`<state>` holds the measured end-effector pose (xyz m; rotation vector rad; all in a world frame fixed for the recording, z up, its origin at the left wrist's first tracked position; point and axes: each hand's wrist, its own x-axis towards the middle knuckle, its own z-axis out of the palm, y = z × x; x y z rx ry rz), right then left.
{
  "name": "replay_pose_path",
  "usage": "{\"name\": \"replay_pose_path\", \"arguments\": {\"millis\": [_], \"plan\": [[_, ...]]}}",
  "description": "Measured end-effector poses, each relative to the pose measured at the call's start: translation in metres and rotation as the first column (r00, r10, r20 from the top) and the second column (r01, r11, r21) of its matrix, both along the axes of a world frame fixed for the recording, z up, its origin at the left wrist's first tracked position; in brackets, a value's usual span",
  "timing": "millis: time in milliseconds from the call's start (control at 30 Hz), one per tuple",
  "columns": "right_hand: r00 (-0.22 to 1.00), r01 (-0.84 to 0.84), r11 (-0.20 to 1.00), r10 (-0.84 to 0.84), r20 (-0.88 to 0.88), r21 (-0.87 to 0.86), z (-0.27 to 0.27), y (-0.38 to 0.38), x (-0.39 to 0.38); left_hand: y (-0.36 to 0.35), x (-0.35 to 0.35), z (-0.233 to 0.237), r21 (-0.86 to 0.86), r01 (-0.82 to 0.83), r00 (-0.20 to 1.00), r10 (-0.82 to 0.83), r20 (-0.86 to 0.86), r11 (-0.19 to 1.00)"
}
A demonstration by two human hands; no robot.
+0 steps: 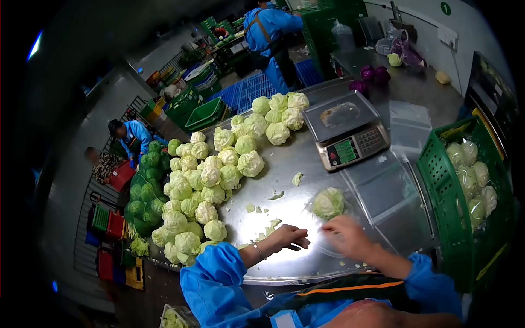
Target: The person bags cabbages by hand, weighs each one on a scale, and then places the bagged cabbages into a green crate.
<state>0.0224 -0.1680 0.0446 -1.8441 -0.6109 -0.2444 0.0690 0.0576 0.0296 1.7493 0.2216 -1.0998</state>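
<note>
A cabbage (328, 203) in clear plastic film lies on the metal table (284, 216), just beyond my hands. My right hand (348, 238) is over the near edge of that film, its fingers partly blurred; whether they grip the film cannot be made out. To the left, my left hand (289, 238) hovers above the table with its fingers loosely apart and nothing in it. Loose leaf scraps (269, 228) lie beside it. A large heap of pale green cabbages (191, 208) covers the table's left side.
Beyond the wrapped cabbage stands a digital scale (345, 128). A green crate (437, 169) of wrapped cabbages is at the right. Clear film sheets (394, 191) lie between them. Purple cabbages (367, 73) sit at the back. Two people in blue (272, 24) are farther off.
</note>
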Motion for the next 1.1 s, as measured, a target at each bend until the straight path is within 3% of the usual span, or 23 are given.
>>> {"name": "replay_pose_path", "arguments": {"millis": [33,67,167,300,333,433,633,767,900,1033,1100], "plan": [[0.993,-0.115,0.988,0.115,-0.005,-0.107,-0.008,0.018,0.005,-0.006,-0.002,0.006,0.012,0.012,1.0,-0.012,0.011,1.0],[0.991,-0.124,0.977,0.129,0.018,-0.175,-0.026,0.032,0.011,-0.008,-0.003,0.006,-0.016,0.01,1.0,-0.009,0.03,1.0],[0.94,-0.19,0.965,0.124,-0.318,-0.183,-0.055,0.04,0.01,-0.005,-0.007,-0.001,-0.08,-0.112,0.994,0.111,-0.013,0.99],[0.94,-0.13,0.972,0.058,-0.336,-0.196,-0.046,0.048,0.007,-0.002,-0.015,-0.014,-0.162,-0.224,0.974,0.215,-0.073,0.961],[0.975,-0.064,0.964,0.006,-0.22,-0.257,-0.06,0.055,0.009,0.001,-0.018,-0.023,-0.188,-0.272,0.962,0.264,-0.067,0.944],[0.967,-0.206,0.88,0.117,-0.224,-0.427,-0.07,0.065,0.02,0.009,-0.02,-0.039,-0.134,-0.244,0.969,0.235,-0.079,0.96],[0.974,-0.184,0.925,0.127,-0.187,-0.331,-0.055,0.063,0.012,0.011,-0.033,-0.037,-0.31,-0.341,0.94,0.316,-0.128,0.888],[0.963,-0.145,0.886,0.229,0.144,-0.44,-0.084,0.079,0.005,0.031,-0.042,-0.084,-0.263,-0.401,0.913,0.361,-0.188,0.877],[0.848,-0.327,0.797,0.484,0.214,-0.508,-0.091,0.089,-0.001,0.039,-0.062,-0.104,-0.291,-0.464,0.885,0.419,-0.204,0.837],[0.841,-0.414,0.849,0.495,0.219,-0.328,-0.068,0.093,-0.013,0.051,-0.073,-0.111,-0.295,-0.484,0.874,0.438,-0.211,0.824],[0.877,-0.431,0.894,0.447,0.177,-0.12,-0.024,0.08,-0.014,0.058,-0.074,-0.114,-0.303,-0.47,0.881,0.418,-0.221,0.829]]}}
